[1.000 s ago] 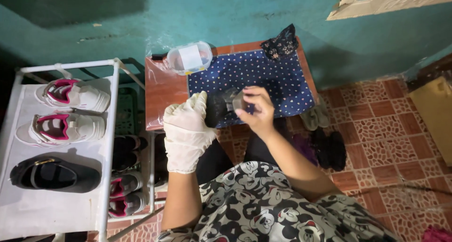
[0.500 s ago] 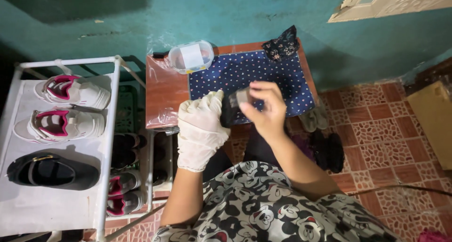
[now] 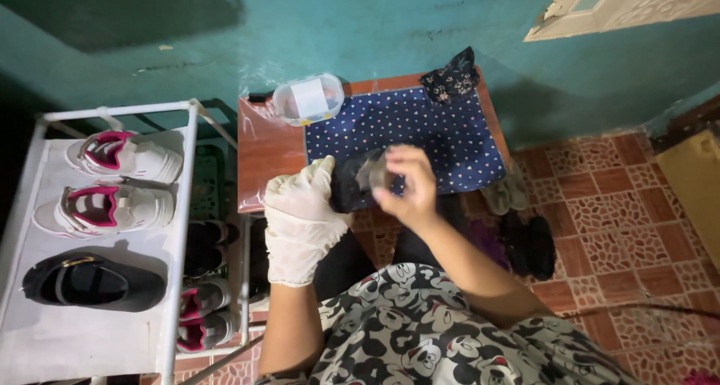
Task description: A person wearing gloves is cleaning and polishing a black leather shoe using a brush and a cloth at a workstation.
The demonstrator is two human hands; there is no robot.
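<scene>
My left hand (image 3: 298,218), in a white glove, grips a black shoe (image 3: 346,184) above the near edge of a small wooden table (image 3: 264,154). My bare right hand (image 3: 406,188) holds a small greyish object (image 3: 372,175) against the shoe; what it is I cannot tell. Under both hands lies a dark blue cloth with white dots (image 3: 420,137). A clear plastic tub with a white label (image 3: 308,98) stands at the table's far left. A dark patterned cloth (image 3: 450,77) sits bunched at the far right corner.
A white shoe rack (image 3: 105,310) stands on the left with two white-and-pink sneakers (image 3: 124,157) and a black shoe (image 3: 91,283) on top, more shoes on lower shelves. Sandals (image 3: 526,239) lie on the red tiled floor to the right. A teal wall is behind the table.
Both hands have lifted the black shoe slightly nearer to me, and the right hand has shifted across the shoe's front with the small object.
</scene>
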